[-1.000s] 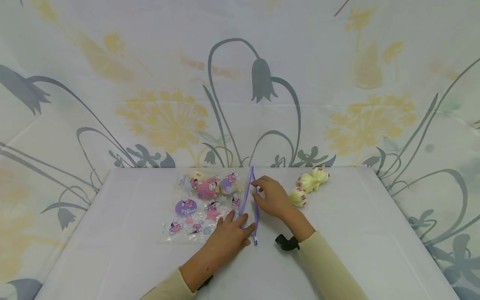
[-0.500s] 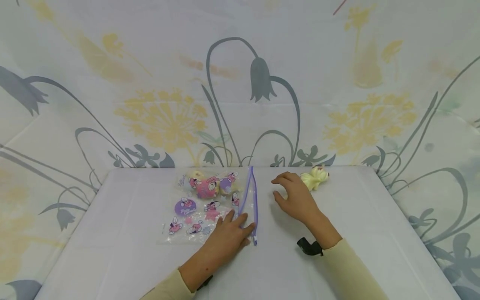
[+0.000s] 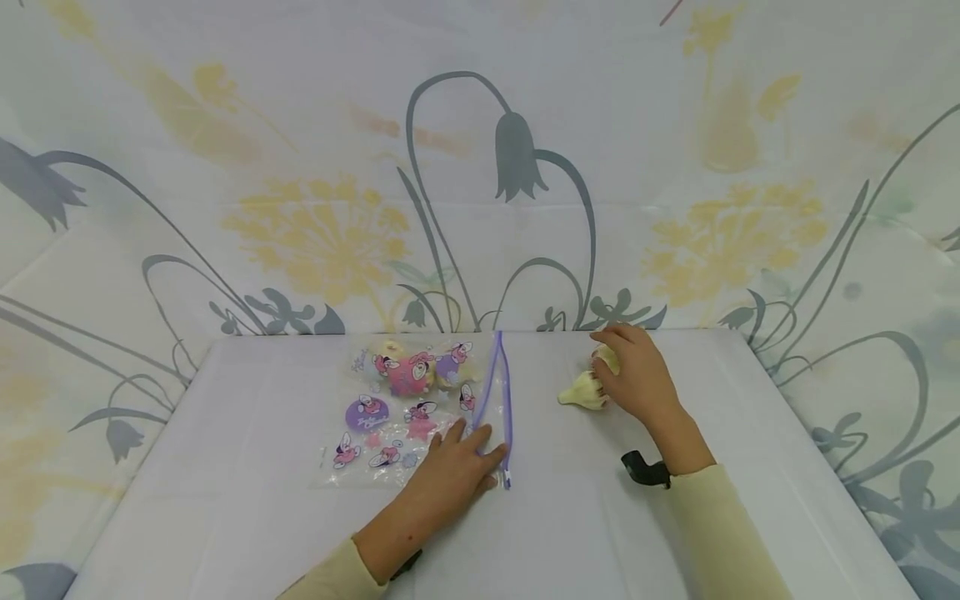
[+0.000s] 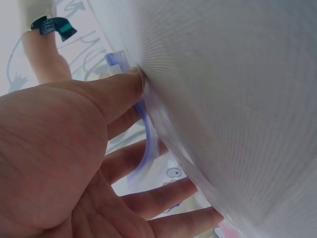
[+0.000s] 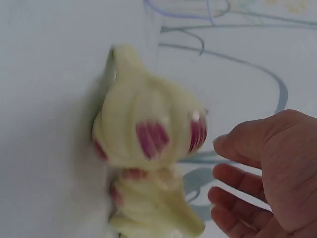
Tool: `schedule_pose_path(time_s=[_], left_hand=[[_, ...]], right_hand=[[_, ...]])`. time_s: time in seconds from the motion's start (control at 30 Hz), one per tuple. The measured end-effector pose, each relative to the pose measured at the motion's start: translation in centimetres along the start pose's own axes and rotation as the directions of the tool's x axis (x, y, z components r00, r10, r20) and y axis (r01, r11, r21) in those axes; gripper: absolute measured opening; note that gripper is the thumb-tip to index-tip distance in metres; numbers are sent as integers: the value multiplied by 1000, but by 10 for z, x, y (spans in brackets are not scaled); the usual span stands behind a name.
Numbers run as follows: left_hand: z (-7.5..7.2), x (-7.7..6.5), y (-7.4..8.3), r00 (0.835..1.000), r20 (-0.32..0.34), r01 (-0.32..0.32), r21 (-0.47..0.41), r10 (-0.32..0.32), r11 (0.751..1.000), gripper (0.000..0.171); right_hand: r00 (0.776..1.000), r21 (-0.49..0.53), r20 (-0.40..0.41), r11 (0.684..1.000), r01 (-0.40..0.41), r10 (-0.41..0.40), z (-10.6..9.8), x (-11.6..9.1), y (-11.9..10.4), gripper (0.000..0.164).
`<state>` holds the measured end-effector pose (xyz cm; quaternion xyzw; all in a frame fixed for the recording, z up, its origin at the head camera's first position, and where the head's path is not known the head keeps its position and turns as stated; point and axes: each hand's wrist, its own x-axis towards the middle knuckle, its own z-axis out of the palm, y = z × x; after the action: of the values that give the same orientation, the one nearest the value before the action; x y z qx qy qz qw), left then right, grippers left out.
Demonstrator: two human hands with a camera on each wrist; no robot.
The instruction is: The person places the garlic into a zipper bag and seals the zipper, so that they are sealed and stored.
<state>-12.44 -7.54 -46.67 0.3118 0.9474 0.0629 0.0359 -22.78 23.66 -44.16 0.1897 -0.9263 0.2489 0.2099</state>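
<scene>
A clear zip bag (image 3: 408,412) printed with pink and purple cartoon figures lies flat at left, with pale bulbs inside under the print. Its purple zip edge (image 3: 509,400) is parted on the right side. My left hand (image 3: 452,471) rests on the bag beside that edge, fingers spread; in the left wrist view the thumb lies by the zip slider (image 4: 117,59). My right hand (image 3: 637,375) hovers beside the loose garlic bulbs, fingers bent, a gap between them and the near bulb (image 5: 151,116). A second bulb (image 5: 153,210) adjoins it, partly hidden by the hand in the head view.
A white cloth covers the table (image 3: 255,417). Behind it hangs a curtain (image 3: 480,208) with grey and yellow flower patterns. A black wrist-camera mount (image 3: 645,471) sits on the right wrist.
My right hand has left the bag's zip edge and moved right to the loose garlic bulbs. The left hand and the bag have stayed in place.
</scene>
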Motion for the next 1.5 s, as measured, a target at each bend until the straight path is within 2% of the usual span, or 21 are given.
schedule_pose_path(time_s=[0.2,0.4,0.7,1.03,1.5], left_hand=[[-1,-1,0,1000,3,7,-1,-7,1000,46],[-2,-2,1,1000,7,8,-16,-8,1000,46],[-1,-1,0,1000,18,10,-10,-10,1000,47],[0,-1,0,1000,18,11,-1,-11,1000,47],[2,0,0,1000,17,14,13,-14,1000,48]], right_hand=[[1000,-24,10,1000,3,-3,-1,-1,18,38],[995,-37,94,999,-18,21,2,-3,29,39],[985,-43,171,999,-23,30,5,-6,31,39],[968,-69,248,997,-18,35,6,-6,31,52],[973,-69,231,998,-6,21,8,-6,33,57]])
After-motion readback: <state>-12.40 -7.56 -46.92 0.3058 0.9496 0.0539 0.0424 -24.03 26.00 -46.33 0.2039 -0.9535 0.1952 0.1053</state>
